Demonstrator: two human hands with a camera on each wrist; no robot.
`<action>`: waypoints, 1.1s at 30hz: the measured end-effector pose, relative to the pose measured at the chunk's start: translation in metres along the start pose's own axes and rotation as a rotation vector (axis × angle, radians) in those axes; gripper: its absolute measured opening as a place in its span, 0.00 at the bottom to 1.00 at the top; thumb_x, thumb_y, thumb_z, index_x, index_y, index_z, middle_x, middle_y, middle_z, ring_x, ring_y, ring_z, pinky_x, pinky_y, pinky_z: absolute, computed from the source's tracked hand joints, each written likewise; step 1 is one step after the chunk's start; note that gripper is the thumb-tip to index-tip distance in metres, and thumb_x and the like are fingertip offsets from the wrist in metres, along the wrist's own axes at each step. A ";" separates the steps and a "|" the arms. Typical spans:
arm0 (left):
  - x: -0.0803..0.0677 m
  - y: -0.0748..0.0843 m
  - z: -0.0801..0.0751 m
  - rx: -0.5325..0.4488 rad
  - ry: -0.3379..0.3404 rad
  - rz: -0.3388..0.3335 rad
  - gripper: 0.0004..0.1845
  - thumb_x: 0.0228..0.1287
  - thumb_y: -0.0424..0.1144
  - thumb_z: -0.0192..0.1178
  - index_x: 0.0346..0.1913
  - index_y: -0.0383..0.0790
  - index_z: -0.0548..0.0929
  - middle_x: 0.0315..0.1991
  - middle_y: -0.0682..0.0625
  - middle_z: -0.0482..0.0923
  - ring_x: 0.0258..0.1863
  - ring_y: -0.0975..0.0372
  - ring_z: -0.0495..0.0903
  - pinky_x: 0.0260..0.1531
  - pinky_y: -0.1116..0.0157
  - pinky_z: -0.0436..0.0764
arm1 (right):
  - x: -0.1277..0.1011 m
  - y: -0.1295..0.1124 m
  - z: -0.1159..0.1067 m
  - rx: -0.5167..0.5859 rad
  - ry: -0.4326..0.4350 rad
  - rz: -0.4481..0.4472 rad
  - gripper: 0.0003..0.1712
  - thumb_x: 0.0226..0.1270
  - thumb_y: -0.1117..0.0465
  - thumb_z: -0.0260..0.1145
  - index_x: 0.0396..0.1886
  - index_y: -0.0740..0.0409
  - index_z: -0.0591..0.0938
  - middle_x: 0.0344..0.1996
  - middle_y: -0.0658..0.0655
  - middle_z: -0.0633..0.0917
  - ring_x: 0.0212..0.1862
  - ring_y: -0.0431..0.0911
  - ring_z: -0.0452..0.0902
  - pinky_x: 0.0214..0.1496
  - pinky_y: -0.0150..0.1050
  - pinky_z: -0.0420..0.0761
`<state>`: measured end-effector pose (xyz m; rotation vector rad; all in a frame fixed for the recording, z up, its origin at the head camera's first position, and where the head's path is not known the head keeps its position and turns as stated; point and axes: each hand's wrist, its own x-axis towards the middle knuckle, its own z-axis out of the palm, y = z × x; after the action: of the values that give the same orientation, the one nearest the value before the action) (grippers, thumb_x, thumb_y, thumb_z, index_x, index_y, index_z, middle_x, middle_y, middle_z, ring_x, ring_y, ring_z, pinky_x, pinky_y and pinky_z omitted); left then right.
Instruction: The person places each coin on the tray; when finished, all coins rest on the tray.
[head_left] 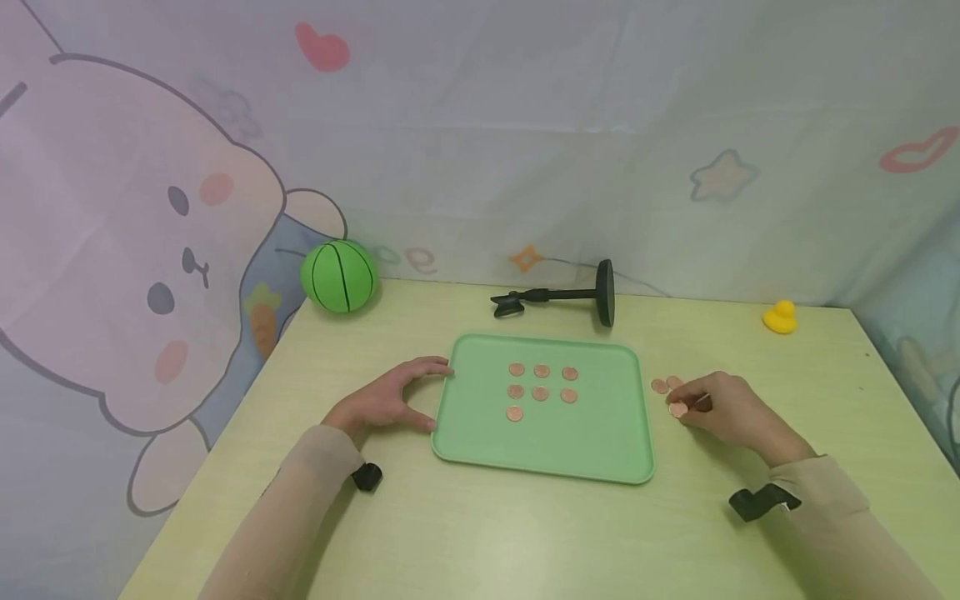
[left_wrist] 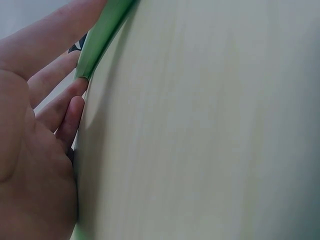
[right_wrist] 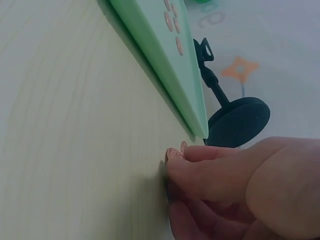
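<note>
Green ball [head_left: 339, 277], black stand [head_left: 558, 297], probably toy duck [head_left: 780, 317] behind tray [head_left: 600, 450].

I wear long beige sleeves [head_left: 847, 517] down to my wrists, with a black clip [head_left: 763, 502] strapped behind each of my hands.

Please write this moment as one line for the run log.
left hand: touches tray edge | right hand: pinches coin on table | tray: seven coins
</note>
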<state>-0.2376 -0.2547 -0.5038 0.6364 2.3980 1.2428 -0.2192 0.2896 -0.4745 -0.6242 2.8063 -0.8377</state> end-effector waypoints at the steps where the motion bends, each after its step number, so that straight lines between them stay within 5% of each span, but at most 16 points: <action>1: 0.000 0.001 0.000 0.002 0.001 0.000 0.46 0.48 0.40 0.85 0.72 0.53 0.77 0.81 0.50 0.60 0.83 0.49 0.51 0.81 0.42 0.45 | 0.000 -0.001 -0.001 0.000 -0.003 -0.007 0.12 0.63 0.67 0.78 0.46 0.65 0.91 0.40 0.60 0.91 0.37 0.46 0.85 0.39 0.37 0.85; 18: 0.001 -0.001 0.000 0.016 0.010 0.022 0.45 0.48 0.39 0.85 0.72 0.53 0.77 0.81 0.50 0.61 0.83 0.50 0.52 0.81 0.41 0.46 | 0.009 -0.010 0.004 -0.074 -0.007 -0.105 0.01 0.70 0.67 0.72 0.38 0.59 0.87 0.34 0.51 0.88 0.37 0.46 0.87 0.43 0.47 0.88; 25: 0.000 -0.001 0.001 0.002 0.010 0.014 0.45 0.48 0.39 0.85 0.72 0.52 0.78 0.81 0.50 0.61 0.82 0.49 0.52 0.81 0.42 0.46 | 0.017 -0.033 0.008 -0.067 0.058 -0.135 0.08 0.71 0.67 0.71 0.46 0.68 0.87 0.39 0.58 0.88 0.38 0.48 0.85 0.41 0.47 0.87; 33: -0.002 0.001 0.001 -0.009 0.010 0.002 0.45 0.48 0.39 0.85 0.72 0.52 0.78 0.81 0.50 0.61 0.83 0.49 0.52 0.81 0.41 0.46 | 0.034 -0.061 0.028 -0.031 0.048 -0.169 0.07 0.70 0.68 0.72 0.45 0.64 0.87 0.40 0.57 0.87 0.39 0.49 0.85 0.41 0.46 0.87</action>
<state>-0.2354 -0.2542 -0.5032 0.6317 2.3986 1.2599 -0.2214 0.2146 -0.4650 -0.8681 2.8453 -0.8490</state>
